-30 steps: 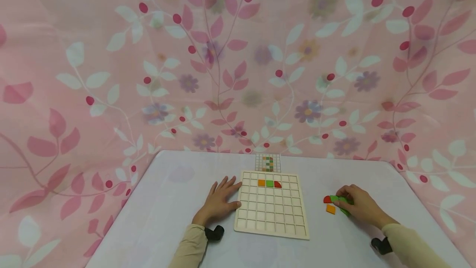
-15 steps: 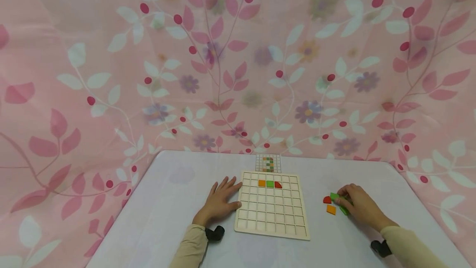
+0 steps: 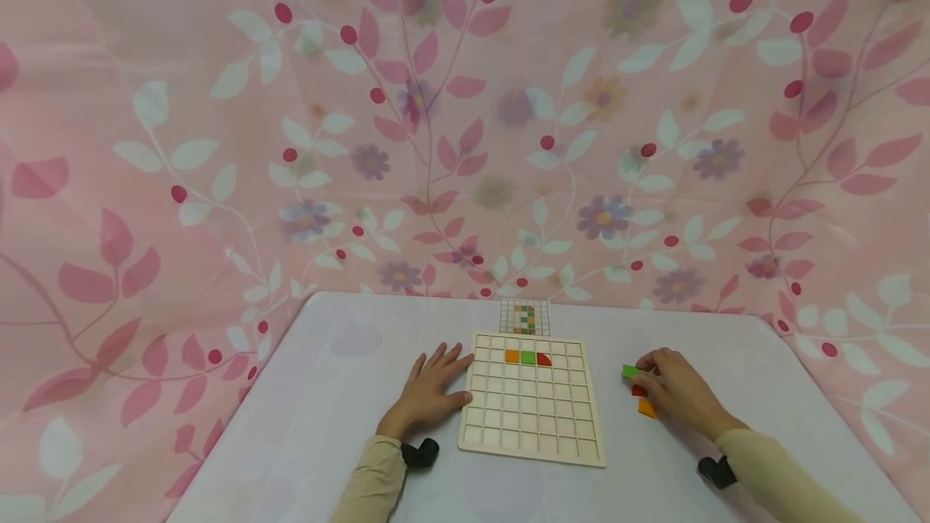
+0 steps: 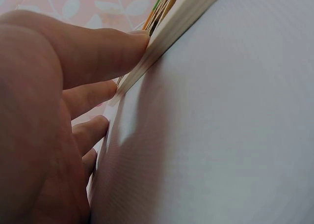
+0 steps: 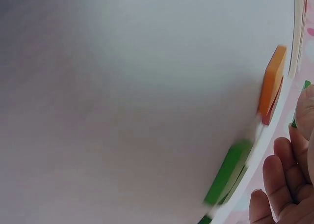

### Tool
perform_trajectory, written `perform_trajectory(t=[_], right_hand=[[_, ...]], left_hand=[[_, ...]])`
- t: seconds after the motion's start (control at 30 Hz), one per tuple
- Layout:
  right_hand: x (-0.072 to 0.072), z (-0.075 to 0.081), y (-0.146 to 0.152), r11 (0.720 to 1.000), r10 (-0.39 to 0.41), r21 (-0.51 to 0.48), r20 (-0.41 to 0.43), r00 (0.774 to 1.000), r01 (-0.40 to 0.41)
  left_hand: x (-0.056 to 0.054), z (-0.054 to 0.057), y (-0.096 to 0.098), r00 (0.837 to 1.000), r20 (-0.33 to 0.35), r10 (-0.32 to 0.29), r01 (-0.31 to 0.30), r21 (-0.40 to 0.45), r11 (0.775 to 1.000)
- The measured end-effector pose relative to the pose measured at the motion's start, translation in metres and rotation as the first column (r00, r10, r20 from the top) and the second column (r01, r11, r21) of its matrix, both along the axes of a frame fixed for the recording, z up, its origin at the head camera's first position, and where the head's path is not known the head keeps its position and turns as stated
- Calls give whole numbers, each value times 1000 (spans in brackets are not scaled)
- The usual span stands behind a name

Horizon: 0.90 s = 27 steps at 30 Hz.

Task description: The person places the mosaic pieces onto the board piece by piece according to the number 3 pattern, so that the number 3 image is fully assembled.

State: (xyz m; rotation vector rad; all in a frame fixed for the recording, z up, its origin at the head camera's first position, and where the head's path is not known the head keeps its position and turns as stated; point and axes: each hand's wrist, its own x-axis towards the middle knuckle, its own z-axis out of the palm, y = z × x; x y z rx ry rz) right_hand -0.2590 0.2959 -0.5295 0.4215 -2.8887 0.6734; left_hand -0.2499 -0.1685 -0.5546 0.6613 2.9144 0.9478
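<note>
My right hand (image 3: 679, 390) pinches a green square tile (image 3: 629, 372) between thumb and fingers, raised over the table right of the board. Just below it lie a red tile (image 3: 638, 391), partly covered by the hand, and an orange tile (image 3: 646, 407). In the right wrist view, a green tile (image 5: 229, 172) lies on the table behind the orange one. My left hand (image 3: 427, 394) lies with spread fingers, thumb and fingertips touching the left edge of the pale wooden grid board (image 3: 508, 420). One row of the board holds an orange square (image 3: 512, 357), a green square (image 3: 528, 357) and a red rounded piece (image 3: 543, 359).
A small printed card (image 3: 525, 317) with a coloured grid pattern lies at the board's far edge. White cloth covers the table (image 3: 327, 394), and a pink floral curtain (image 3: 465, 119) hangs behind it.
My right hand has picked the green tile out of the pile and moved it left and slightly away, over the red tile. The left hand and board have stayed put.
</note>
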Motion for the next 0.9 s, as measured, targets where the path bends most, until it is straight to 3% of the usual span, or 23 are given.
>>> perform_trajectory(t=[0.43, 0.9], right_hand=[[-12, 0, -37, 997, 71, -3, -64, 995, -71], [-22, 7, -78, 993, 97, -60, -33, 995, -99]], left_hand=[[-2, 2, 1, 1000, -1, 2, -2, 4, 1000], [-1, -1, 0, 1000, -14, 0, 0, -12, 1000]])
